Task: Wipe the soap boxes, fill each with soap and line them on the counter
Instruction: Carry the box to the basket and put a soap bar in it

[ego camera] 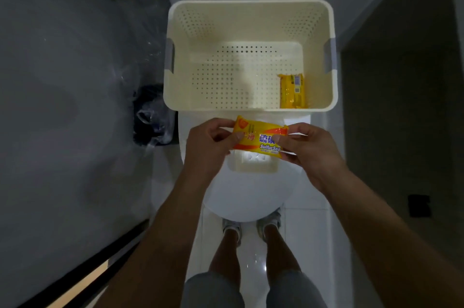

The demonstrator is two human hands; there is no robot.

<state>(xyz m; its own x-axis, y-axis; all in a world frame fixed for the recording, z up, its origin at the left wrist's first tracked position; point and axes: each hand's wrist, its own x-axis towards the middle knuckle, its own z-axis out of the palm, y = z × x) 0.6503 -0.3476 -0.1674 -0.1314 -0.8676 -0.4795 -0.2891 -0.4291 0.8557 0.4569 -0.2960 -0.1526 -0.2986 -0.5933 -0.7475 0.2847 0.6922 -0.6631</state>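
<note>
Filling step, judging by the wrapped sulfur soap bar [258, 138] pinched at both ends by left hand [213, 143] and right hand [307, 148], above soap box [256, 162] on toilet lid [251, 194]. Next: tearing wrapper open.

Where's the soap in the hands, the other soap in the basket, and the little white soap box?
Held soap packet [258, 138]: head view, middle of wrapper.
Soap in basket [293, 91]: head view, packet's centre.
Soap box [256, 162]: head view, inside tray.

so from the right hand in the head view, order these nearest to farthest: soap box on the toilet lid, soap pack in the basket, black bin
From the right hand:
1. soap box, just below-left, on the toilet lid
2. soap pack, above, in the basket's right corner
3. black bin, far left on the floor
</note>
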